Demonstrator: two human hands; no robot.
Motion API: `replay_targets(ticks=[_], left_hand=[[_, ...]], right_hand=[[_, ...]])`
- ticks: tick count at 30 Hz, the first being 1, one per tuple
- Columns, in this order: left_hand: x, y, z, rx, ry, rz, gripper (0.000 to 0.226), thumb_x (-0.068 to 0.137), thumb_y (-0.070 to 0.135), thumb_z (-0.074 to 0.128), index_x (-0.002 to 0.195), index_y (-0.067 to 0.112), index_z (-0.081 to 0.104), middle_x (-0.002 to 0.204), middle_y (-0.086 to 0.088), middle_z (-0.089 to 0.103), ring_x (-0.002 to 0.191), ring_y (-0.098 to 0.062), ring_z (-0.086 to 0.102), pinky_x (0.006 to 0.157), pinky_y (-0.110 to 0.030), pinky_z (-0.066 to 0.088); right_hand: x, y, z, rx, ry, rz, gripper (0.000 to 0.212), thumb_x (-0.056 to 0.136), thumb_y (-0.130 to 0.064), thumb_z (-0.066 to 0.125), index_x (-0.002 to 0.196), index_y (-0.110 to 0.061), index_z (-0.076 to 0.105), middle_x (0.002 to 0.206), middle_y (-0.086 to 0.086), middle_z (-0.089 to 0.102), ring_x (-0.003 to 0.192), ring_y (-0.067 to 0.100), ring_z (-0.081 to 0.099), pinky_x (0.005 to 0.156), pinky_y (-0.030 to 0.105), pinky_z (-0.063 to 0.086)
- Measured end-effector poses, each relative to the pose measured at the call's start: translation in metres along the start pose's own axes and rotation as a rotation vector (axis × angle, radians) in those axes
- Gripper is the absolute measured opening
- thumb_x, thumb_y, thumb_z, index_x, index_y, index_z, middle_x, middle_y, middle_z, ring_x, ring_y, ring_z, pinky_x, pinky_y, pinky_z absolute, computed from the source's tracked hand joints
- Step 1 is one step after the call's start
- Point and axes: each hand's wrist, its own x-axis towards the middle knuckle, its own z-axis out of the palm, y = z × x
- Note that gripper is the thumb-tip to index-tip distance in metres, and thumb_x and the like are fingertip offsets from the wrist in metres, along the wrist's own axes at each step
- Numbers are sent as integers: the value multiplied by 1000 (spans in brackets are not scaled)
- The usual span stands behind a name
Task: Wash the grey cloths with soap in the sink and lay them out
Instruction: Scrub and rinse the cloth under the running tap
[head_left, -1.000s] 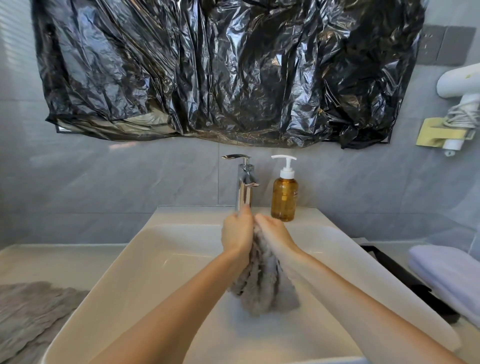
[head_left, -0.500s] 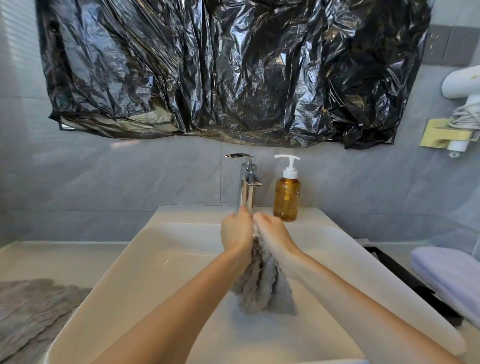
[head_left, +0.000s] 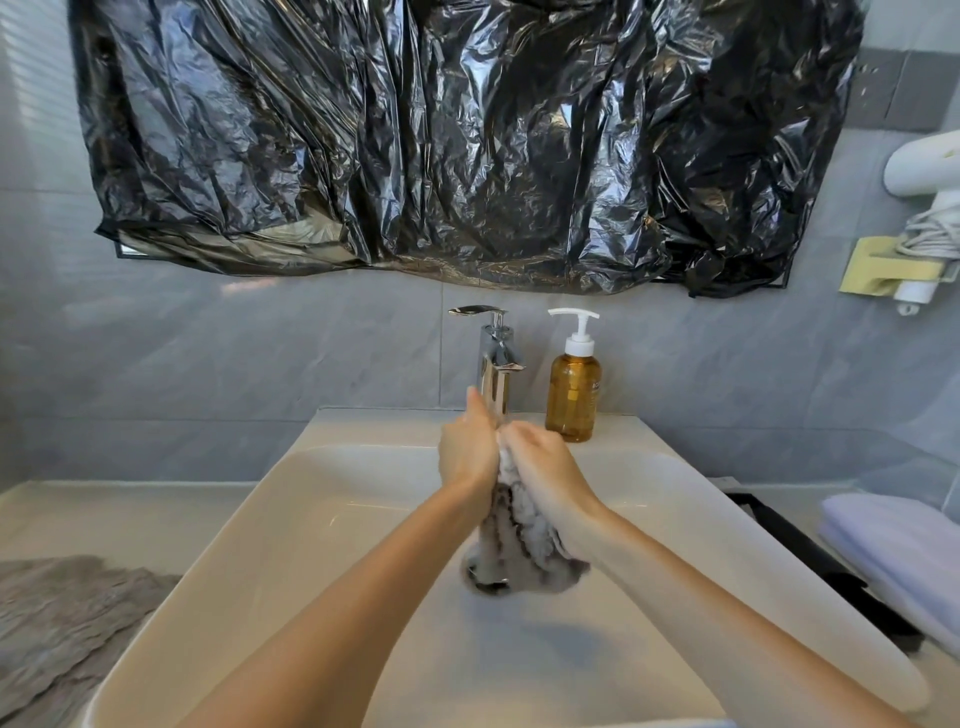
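What matters from my seat is how the grey cloth (head_left: 511, 551) hangs. It is bunched into a rope whose long axis runs down and toward me, its top end caught between the two hands and its tail dangling low inside the sink (head_left: 322, 519). The left hand (head_left: 467, 457) clasps the top from the left and the right hand (head_left: 540, 467) from the right, pressed together with the fabric between them. Only the backs of the hands face the camera, so I take the fingers to be curled round the cloth rather than seeing it plainly. The tap (head_left: 493, 364) stands straight behind the hands, and the soap bottle (head_left: 574, 395) sits just right of it, nearer the right hand. I judge that a reach for soap falls to the right hand, with the left carrying the cloth alone. A second cloth (head_left: 57, 623) lies flat on the counter well off to the left, so laying this one out looks like the left hand's job.
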Motion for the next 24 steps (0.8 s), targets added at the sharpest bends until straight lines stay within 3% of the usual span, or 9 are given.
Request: replay_targets(ticks=[2, 5, 9, 11, 13, 16, 19, 22, 24], left_hand=[[-4, -2, 0, 59, -56, 1, 65, 102, 49, 22, 74, 8, 63, 81, -13, 66, 87, -29, 62, 84, -37, 48], [-15, -2, 15, 93, -286, -9, 57, 99, 54, 27, 99, 14, 68, 99, -9, 69, 98, -24, 65, 90, -39, 50], [1, 11, -6, 24, -526, -140, 40, 84, 39, 69, 111, 10, 63, 98, -3, 71, 89, -15, 67, 70, -24, 51], [13, 6, -22, 115, -655, -108, 51, 72, 18, 83, 117, 10, 60, 108, -5, 70, 101, -20, 66, 84, -30, 54], [19, 2, -32, 229, -690, -30, 81, 59, 6, 89, 130, 13, 49, 120, -3, 63, 114, -22, 59, 98, -38, 49], [31, -5, -41, 485, -624, 226, 114, 57, 10, 90, 144, 34, 20, 130, 1, 45, 122, -22, 46, 105, -40, 42], [40, -19, -41, 767, -558, 440, 88, 69, 26, 78, 136, 47, 25, 124, -10, 52, 112, -31, 53, 96, -43, 49], [36, -9, -42, 810, -422, 415, 34, 91, 11, 56, 124, 17, 47, 110, -14, 61, 97, -29, 58, 79, -37, 47], [32, -2, -47, 649, -386, 289, 19, 96, 15, 47, 111, 11, 59, 102, -8, 64, 94, -24, 57, 77, -34, 44]], right_hand=[[3, -5, -9, -10, 1, 28, 40, 96, -18, 42, 56, -20, 45, 55, -8, 48, 59, 7, 49, 60, 22, 38], [14, -9, -26, 46, 128, 45, 33, 101, -27, 40, 75, -19, 59, 79, 1, 63, 84, 18, 60, 78, 31, 45], [13, -9, -47, 113, 232, 84, 27, 100, -38, 47, 97, -13, 59, 101, 7, 66, 95, 19, 63, 88, 35, 49], [14, -11, -61, 141, 342, 21, 21, 99, -31, 51, 100, -10, 49, 98, 8, 59, 91, 19, 57, 80, 33, 47], [13, -11, -70, 147, 377, -14, 15, 97, -20, 53, 100, -11, 43, 91, 6, 54, 84, 17, 54, 65, 26, 46], [13, -5, -77, 62, 423, -42, 13, 94, -9, 51, 104, -15, 45, 96, 6, 56, 87, 17, 55, 70, 30, 49], [13, 0, -81, -83, 513, -62, 10, 98, -11, 48, 106, -17, 45, 98, 2, 55, 92, 19, 53, 71, 29, 46], [13, 8, -85, -354, 623, -126, 4, 101, -15, 44, 103, -17, 47, 92, 1, 52, 84, 20, 50, 63, 28, 36], [14, 14, -89, -472, 652, -152, 6, 102, -18, 42, 97, -18, 45, 86, 2, 53, 79, 23, 50, 66, 32, 37]])
